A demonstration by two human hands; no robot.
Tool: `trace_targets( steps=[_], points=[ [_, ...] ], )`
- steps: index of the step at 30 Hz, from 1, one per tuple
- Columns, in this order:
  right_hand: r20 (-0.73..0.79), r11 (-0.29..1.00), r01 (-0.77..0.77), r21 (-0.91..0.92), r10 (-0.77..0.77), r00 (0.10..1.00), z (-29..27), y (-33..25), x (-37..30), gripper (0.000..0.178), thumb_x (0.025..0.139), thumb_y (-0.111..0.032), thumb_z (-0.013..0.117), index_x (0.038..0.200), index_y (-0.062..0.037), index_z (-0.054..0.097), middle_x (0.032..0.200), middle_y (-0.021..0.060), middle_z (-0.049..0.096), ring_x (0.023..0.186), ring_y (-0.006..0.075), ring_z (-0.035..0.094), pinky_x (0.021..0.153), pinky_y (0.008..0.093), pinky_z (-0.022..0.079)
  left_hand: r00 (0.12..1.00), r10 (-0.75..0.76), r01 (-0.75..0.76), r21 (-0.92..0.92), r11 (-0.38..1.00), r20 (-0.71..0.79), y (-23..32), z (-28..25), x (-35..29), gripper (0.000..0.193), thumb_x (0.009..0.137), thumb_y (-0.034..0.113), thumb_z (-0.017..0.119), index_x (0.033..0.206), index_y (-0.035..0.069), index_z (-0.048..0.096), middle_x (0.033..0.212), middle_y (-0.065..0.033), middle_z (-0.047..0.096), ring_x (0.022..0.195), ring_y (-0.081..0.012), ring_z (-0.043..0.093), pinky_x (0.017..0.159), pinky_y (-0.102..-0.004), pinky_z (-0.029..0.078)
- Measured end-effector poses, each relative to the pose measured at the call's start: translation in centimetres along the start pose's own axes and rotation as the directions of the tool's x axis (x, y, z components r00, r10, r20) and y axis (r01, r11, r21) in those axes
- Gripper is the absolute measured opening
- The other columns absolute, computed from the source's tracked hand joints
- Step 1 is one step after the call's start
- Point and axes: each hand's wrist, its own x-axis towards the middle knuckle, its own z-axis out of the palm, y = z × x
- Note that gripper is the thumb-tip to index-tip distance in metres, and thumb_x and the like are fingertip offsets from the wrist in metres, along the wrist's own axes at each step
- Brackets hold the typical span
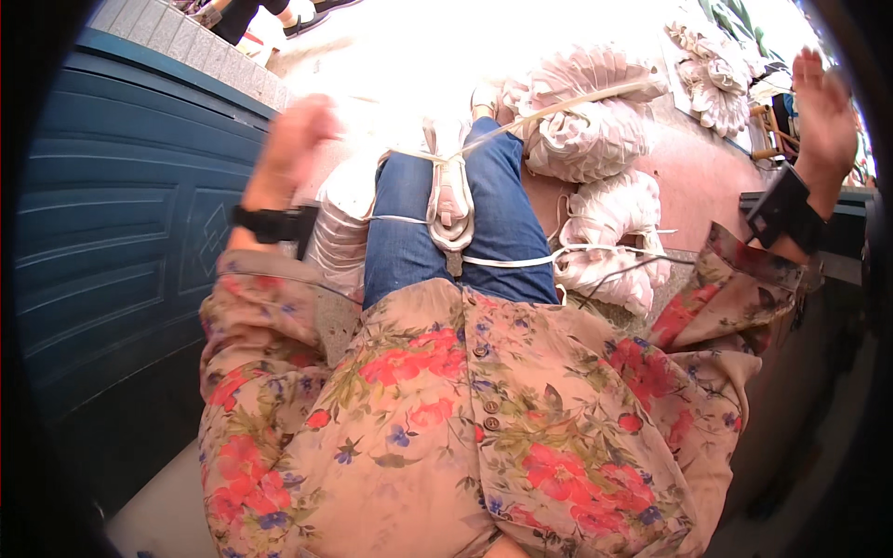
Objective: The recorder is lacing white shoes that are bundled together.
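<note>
Across my thighs, in blue jeans, lies a pinkish-white shoe (452, 200) with its toe or heel end toward me. A pale lace (558, 107) stretches from its upper part far to the right, its end blurred, and a short piece runs left. My left hand (299, 135) is raised beside the shoe, to its left; motion smears its fingers. High at the far right, my right hand (825, 112) is lifted with its fingers pointing up and apart, and I see nothing in it. A thin white cord (507, 263) crosses both thighs.
Bundles of pale shoes (591, 130) stand right of my legs, with another bundle (612, 237) nearer. More pale shoes (342, 223) sit beside my left thigh. A blue panelled door (112, 214) lies along the left. Another person's foot (305, 20) shows at the top left.
</note>
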Motion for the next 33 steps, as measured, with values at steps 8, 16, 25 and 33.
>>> trace_targets(
  steps=[8, 16, 25, 33],
  points=[
    [-0.083, 0.73, -0.376, -0.57, 0.404, 0.911, -14.3, 14.6, -6.8, 0.014, 0.081, -0.014, 0.055, 0.069, -0.012, 0.048, 0.06, -0.0039, 0.042, 0.056, 0.0062, 0.037, 0.053, 0.0208, 0.032, 0.76, -0.286, -0.036, -0.478, 0.878, -0.584, -0.1, -21.4, -3.0, 0.023, 0.087, 0.016, 0.04, 0.064, 0.011, 0.041, 0.056, 0.0012, 0.039, 0.051, -0.0136, 0.039, 0.057, -0.0319, 0.034],
    [0.361, 0.402, 0.067, -0.913, 0.722, 0.591, -6.1, 29.2, -25.5, 0.021, 0.079, -0.02, 0.052, 0.081, -0.0027, 0.063, 0.069, 0.0124, 0.061, 0.066, 0.0209, 0.059, 0.062, 0.032, 0.045, 0.925, -0.377, 0.378, 0.021, 0.925, -0.043, -10.0, -3.1, -0.4, 0.017, 0.083, 0.017, 0.049, 0.094, 0.004, 0.053, 0.056, 0.0036, 0.04, 0.045, -0.0041, 0.036, 0.04, -0.0191, 0.032],
    [0.405, 0.125, 0.418, -0.9, 0.594, 0.695, -3.2, 30.9, -27.4, 0.014, 0.073, -0.016, 0.053, 0.074, -0.0073, 0.064, 0.086, 0.0112, 0.058, 0.087, 0.0295, 0.052, 0.071, 0.0434, 0.041, 0.881, -0.472, 0.403, 0.536, 0.742, -0.009, -10.7, 7.7, -1.5, 0.02, 0.084, 0.021, 0.05, 0.089, 0.004, 0.059, 0.061, 0.0019, 0.051, 0.051, -0.0041, 0.044, 0.044, -0.0171, 0.035],
    [0.72, 0.188, 0.773, -0.606, 0.543, 0.432, -2.1, 31.2, -26.8, 0.01, 0.068, -0.01, 0.053, 0.073, -0.0065, 0.061, 0.081, 0.0079, 0.057, 0.082, 0.0234, 0.054, 0.072, 0.0397, 0.04, 0.94, -0.335, 0.289, 0.654, 0.699, -0.058, -12.8, 6.2, -2.0, 0.021, 0.082, 0.019, 0.051, 0.085, 0.0, 0.061, 0.06, -0.0055, 0.057, 0.055, -0.0114, 0.053, 0.052, -0.0264, 0.043]
  ],
)
